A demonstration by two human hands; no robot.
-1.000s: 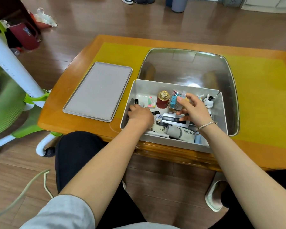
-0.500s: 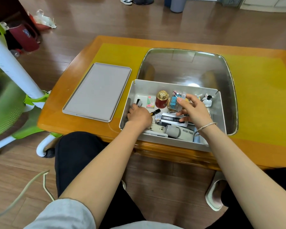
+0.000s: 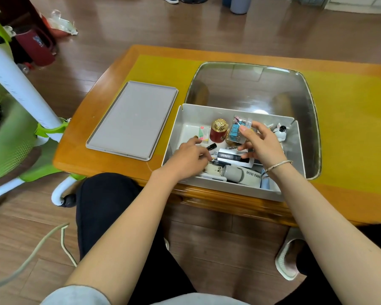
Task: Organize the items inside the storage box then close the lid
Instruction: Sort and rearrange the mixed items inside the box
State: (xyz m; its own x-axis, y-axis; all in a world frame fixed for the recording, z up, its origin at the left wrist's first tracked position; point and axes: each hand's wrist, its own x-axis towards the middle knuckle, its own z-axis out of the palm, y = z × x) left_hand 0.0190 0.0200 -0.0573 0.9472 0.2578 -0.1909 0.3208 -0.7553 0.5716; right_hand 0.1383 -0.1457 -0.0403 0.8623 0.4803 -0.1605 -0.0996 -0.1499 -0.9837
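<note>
The grey storage box (image 3: 174,137) stands open at the table's front edge, with its flat grey lid (image 3: 132,119) lying to its left. Inside are a red jar with a gold top (image 3: 218,132), a clear packet of blue clips (image 3: 235,131), a black marker (image 3: 212,147), a dark "BENTE" box (image 3: 229,156), a white mini fan (image 3: 243,175) and white rabbit figurines (image 3: 280,131). My left hand (image 3: 189,157) is curled low in the box's left half beside the marker; what it holds is hidden. My right hand (image 3: 259,144) pinches the clip packet between thumb and fingers.
A large shiny metal tray (image 3: 312,119) lies under and behind the box on the yellow mat of the orange table (image 3: 101,150). A green and white chair (image 3: 20,119) stands to the left. My knees sit below the table's edge.
My left hand has shifted right from the box's left wall toward the middle. My right hand has moved up from the dark box onto the clip packet.
</note>
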